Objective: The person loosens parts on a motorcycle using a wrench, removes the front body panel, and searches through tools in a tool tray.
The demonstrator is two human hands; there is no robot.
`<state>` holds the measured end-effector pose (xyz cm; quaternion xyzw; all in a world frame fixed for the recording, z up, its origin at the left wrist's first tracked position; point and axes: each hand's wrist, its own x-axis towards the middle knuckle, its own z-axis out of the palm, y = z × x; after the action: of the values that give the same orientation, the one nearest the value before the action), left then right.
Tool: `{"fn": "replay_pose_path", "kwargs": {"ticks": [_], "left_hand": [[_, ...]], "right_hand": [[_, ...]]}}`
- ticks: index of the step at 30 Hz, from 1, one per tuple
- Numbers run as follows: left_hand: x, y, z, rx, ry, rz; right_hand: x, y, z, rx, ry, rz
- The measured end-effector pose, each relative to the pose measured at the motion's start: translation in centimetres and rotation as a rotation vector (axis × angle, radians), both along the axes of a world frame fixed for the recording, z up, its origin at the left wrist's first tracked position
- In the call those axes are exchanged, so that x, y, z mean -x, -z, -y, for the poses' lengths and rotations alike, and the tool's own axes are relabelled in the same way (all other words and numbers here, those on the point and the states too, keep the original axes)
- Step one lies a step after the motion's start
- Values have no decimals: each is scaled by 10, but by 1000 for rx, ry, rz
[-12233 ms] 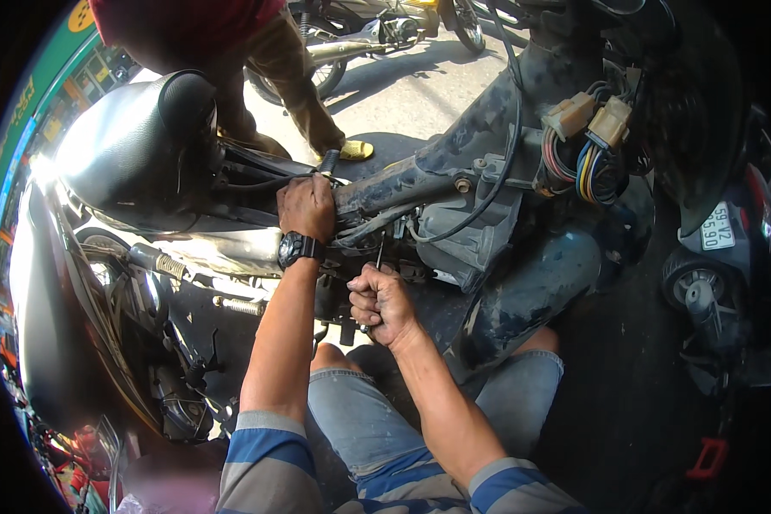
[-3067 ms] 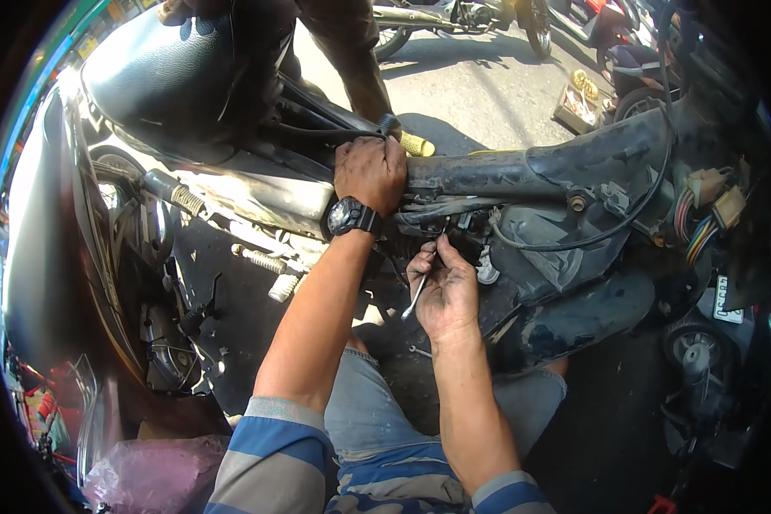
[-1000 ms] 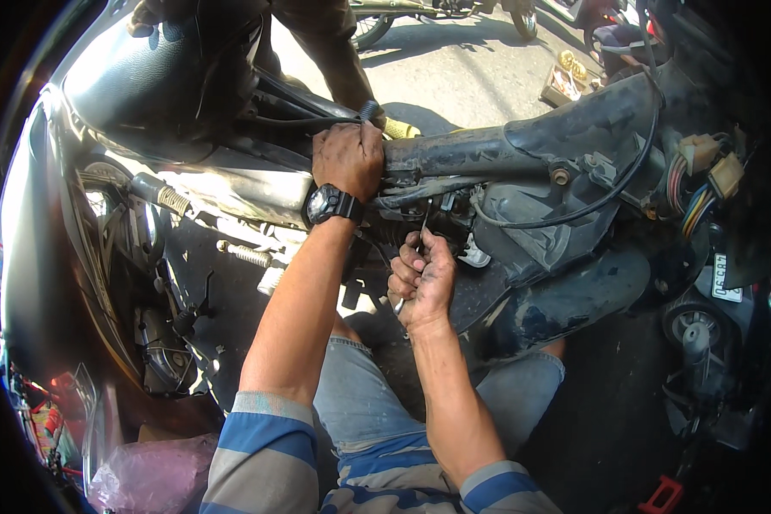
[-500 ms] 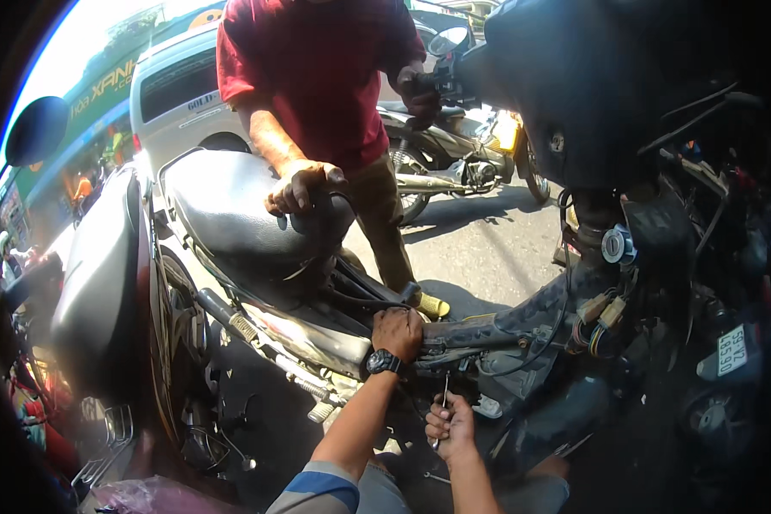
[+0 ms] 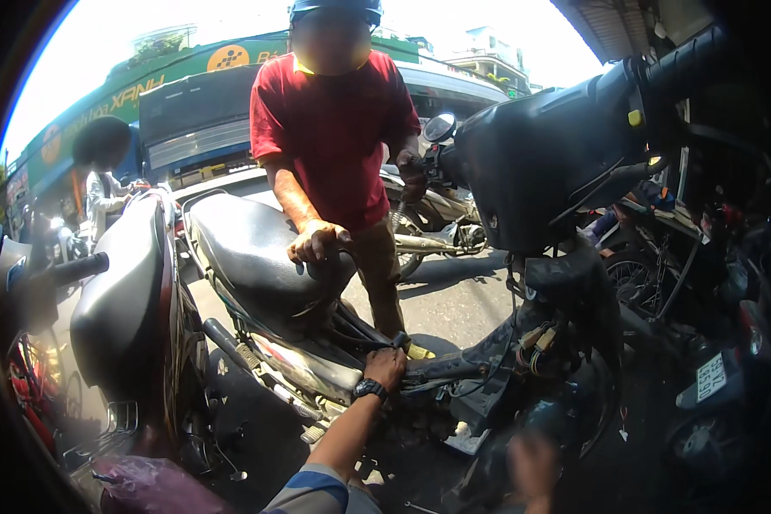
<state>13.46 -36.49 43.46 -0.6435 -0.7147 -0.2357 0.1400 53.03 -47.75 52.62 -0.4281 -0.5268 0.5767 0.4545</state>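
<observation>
A motorbike with stripped bodywork stands across in front of me, its black seat [image 5: 240,231] to the left and its bare dark frame [image 5: 437,370] in the middle. My left hand [image 5: 385,368], with a black watch at the wrist, has its fingers curled over the frame just ahead of the seat. My right hand [image 5: 533,467] is apart from the frame, low and to the right. Motion smears its fingers, and I cannot make out anything in it. Loose wire connectors [image 5: 537,337] hang below the dark front cover [image 5: 522,163].
A person in a red shirt [image 5: 334,141] stands beyond the motorbike, one hand on its seat, the other at the handlebar. A second motorbike [image 5: 124,300] is close on the left, above a pink plastic bag [image 5: 150,481]. A wrench-like tool [image 5: 420,507] lies on the ground.
The view has tilted upward. My right hand has left the frame, moving right and down; the thin metal tool it held no longer shows. My left hand stays on the frame.
</observation>
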Motion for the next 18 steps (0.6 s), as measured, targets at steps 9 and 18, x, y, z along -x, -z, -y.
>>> {"fn": "replay_pose_path", "kwargs": {"ticks": [9, 18], "left_hand": [[32, -35, 10, 38, -47, 107], [216, -93, 0, 26, -24, 159]], "right_hand": [[10, -11, -51, -365, 11, 316], [207, -104, -68, -151, -21, 483]]}}
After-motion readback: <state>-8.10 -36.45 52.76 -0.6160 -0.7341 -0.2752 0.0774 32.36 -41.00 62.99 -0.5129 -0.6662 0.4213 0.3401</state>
